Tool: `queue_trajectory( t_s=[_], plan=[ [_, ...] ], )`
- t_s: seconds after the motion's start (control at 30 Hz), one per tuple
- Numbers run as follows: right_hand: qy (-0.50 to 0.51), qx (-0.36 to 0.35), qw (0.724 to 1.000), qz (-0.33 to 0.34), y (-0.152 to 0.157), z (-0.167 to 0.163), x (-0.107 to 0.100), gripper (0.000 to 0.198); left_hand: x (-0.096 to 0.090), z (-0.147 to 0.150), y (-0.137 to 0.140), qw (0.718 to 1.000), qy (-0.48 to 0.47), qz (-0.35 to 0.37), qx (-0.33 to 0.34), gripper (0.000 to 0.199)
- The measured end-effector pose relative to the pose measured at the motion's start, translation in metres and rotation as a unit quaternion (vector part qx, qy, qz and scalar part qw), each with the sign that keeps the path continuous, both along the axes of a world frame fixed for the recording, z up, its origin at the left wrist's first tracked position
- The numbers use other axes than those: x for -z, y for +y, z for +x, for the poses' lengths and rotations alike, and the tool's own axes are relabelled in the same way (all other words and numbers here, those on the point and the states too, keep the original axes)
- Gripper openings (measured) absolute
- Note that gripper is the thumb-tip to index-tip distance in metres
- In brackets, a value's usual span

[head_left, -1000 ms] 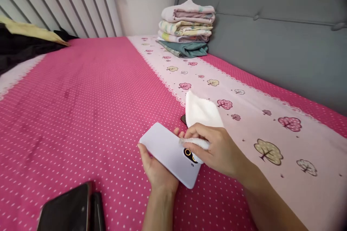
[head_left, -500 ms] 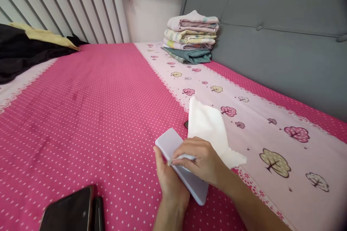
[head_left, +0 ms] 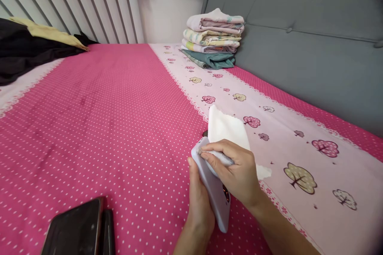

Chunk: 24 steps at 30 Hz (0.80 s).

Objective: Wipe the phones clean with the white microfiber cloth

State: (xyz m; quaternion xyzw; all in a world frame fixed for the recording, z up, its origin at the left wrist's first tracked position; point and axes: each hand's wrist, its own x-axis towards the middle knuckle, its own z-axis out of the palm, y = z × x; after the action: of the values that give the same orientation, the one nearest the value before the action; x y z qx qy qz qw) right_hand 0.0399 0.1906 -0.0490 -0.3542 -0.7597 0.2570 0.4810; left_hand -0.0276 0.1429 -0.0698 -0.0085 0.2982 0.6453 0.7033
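My left hand (head_left: 200, 203) grips a pale lilac phone case (head_left: 214, 195) from its left side, with the case tilted up on its edge. Whether a phone sits inside I cannot tell. A dark patch with orange marks shows on its right face, partly behind my right hand (head_left: 241, 173). That hand pinches a crumpled greyish-white wipe (head_left: 220, 157) and presses its tip against the case's upper edge. Just beyond lies a white sheet of soft cloth or tissue (head_left: 229, 127), partly covered by my hand.
A dark-screened phone (head_left: 73, 229) lies at lower left, against another dark flat object (head_left: 108, 233). Folded cloths (head_left: 214, 40) are stacked by the grey headboard (head_left: 314, 63). Black fabric (head_left: 26, 59) and yellow fabric (head_left: 50, 34) lie far left, near the radiator (head_left: 101, 8). Pink dotted bedding (head_left: 119, 107) spreads beneath.
The phone case has turned more onto its edge and shifted slightly right with my left hand. My right hand has moved the wipe up toward the case's top end.
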Motion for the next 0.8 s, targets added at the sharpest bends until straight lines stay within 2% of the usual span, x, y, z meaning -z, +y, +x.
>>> queue_trajectory(
  t_s=[0.1, 0.27, 0.47, 0.6, 0.8],
  plan=[
    [-0.001, -0.031, 1.0, 0.004, -0.004, 0.0, -0.005, 0.012, 0.001, -0.001, 0.0, 1.0, -0.005, 0.001, -0.005, 0.053],
    [-0.018, -0.076, 0.997, 0.006, -0.009, -0.002, -0.01, 0.012, 0.006, 0.0, 0.001, 0.998, 0.02, -0.001, -0.064, 0.04],
    [-0.011, 0.016, 1.0, 0.008, -0.009, 0.002, -0.01, 0.009, 0.01, 0.003, -0.002, 0.994, 0.101, 0.039, -0.011, 0.053],
    [0.0, 0.067, 0.998, 0.01, -0.008, 0.008, -0.015, 0.008, 0.015, 0.005, -0.007, 0.981, 0.173, 0.091, -0.003, 0.049],
    [0.01, 0.074, 0.996, -0.04, -0.004, 0.015, -0.022, 0.008, 0.017, 0.009, -0.01, 0.963, 0.222, 0.151, -0.007, 0.045]
  ],
)
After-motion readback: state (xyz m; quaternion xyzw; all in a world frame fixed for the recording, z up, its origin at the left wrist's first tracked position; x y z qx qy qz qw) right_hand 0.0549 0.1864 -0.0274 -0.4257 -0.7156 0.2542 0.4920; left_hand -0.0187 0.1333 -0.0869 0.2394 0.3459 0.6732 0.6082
